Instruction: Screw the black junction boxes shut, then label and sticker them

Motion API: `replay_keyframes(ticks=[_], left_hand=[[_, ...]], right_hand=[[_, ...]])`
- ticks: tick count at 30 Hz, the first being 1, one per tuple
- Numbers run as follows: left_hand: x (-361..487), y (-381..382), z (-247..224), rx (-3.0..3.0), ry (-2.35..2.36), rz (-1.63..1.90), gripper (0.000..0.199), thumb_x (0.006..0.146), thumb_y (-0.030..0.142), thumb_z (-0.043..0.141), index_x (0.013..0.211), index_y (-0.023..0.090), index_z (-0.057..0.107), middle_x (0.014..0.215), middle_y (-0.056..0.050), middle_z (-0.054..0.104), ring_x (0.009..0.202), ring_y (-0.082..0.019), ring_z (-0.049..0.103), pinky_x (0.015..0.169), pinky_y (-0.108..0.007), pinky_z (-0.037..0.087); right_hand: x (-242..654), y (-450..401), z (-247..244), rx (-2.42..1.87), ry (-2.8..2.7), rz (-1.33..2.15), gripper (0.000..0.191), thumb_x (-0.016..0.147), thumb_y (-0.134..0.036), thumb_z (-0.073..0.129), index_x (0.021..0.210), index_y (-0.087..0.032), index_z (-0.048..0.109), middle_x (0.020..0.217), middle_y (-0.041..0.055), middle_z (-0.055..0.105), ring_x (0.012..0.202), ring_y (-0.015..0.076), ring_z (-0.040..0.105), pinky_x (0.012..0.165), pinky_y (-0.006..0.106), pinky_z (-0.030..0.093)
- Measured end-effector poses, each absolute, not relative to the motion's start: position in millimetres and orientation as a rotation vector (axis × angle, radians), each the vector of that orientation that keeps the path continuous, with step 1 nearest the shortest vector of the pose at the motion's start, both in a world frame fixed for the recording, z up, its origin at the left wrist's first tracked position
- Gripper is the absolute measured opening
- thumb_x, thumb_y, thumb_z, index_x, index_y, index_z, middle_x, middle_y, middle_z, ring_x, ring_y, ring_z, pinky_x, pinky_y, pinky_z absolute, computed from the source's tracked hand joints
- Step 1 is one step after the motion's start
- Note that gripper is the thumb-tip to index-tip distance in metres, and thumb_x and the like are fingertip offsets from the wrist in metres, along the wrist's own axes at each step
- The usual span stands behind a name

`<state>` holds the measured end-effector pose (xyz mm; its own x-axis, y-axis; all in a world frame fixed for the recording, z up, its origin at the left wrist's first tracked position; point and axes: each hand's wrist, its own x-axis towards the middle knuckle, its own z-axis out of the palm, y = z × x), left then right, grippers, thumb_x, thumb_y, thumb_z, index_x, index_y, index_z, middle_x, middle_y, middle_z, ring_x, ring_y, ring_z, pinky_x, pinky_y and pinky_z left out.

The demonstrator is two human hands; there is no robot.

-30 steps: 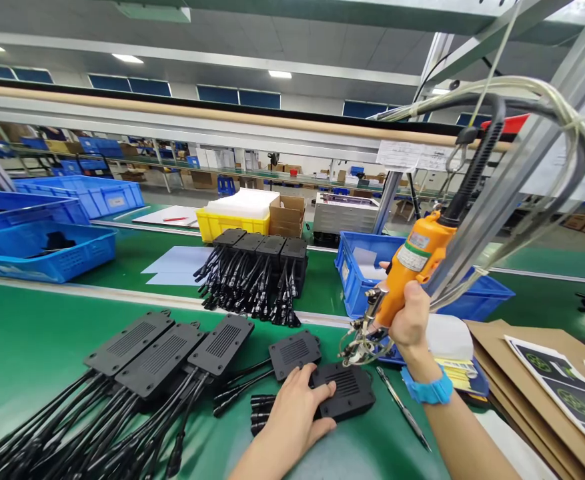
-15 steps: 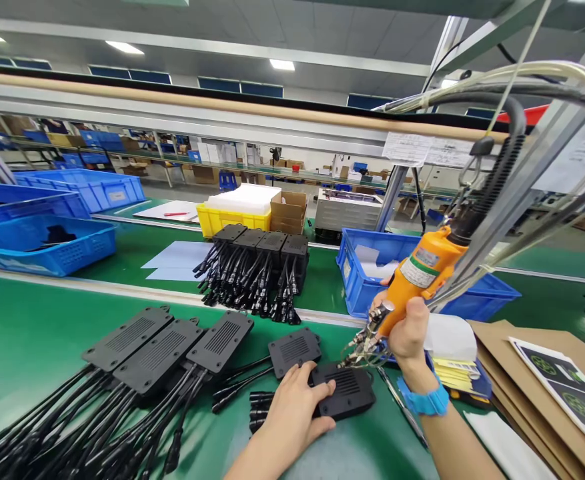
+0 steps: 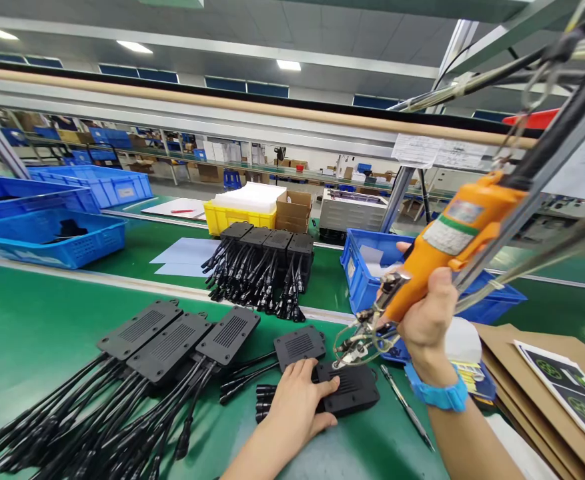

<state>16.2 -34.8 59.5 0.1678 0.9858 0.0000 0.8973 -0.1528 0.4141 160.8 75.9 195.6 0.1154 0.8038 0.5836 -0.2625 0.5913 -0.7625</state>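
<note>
My right hand (image 3: 429, 313) wraps round an orange power screwdriver (image 3: 447, 237), which tilts down to the left. Its metal tip sits at the upper edge of a black plastic box (image 3: 349, 393) with a ribbed lid; whether it touches a screw I cannot tell. My left hand (image 3: 302, 393) holds that box at its left side, index finger and thumb apart over it. Black cable ends (image 3: 265, 402) stick out left of that hand. Just behind lies a similar box (image 3: 299, 347) with cables.
Three more cabled boxes (image 3: 169, 350) lie at left, and several stand stacked (image 3: 262, 267) behind. Blue bins (image 3: 52, 237) are at far left, another (image 3: 359, 287) behind the screwdriver. A pen-like metal tool (image 3: 407, 407) and cardboard sheets (image 3: 507, 387) lie at right.
The screwdriver's body has come up and to the right with my right hand, leaning over more, while its tip stays by the box. My left hand remains on the box. The view has shifted slightly.
</note>
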Motion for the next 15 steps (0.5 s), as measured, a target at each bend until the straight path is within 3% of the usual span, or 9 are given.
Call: replay_keyframes(ticks=[8,15], left_hand=[[17.5,-34.8,62.1,2.109,1.799,0.395,0.064,0.069,0.047,0.085,0.128,0.039,0.062,0.130,-0.012,0.057,0.122,-0.034,0.052,0.102,-0.047,0.043],[18.3,-32.6,54.1,2.100,1.805,0.394,0.065,0.067,0.049,0.085,0.127,0.039,0.062,0.129,-0.013,0.056,0.121,-0.035,0.052,0.102,-0.048,0.043]], right_hand=[[143.4,80.0,154.6,-0.608,-1.282,0.886,0.043,0.088,-0.059,0.048,0.087,-0.019,0.064,0.057,-0.0009,0.058,0.040,0.0130,0.052,0.035,0.024,0.043],[137.3,73.1,153.5,-0.585,-1.304,0.898,0.043,0.087,-0.063,0.050,0.094,-0.021,0.059,0.055,-0.0030,0.056,0.035,0.0135,0.049,0.028,0.024,0.039]])
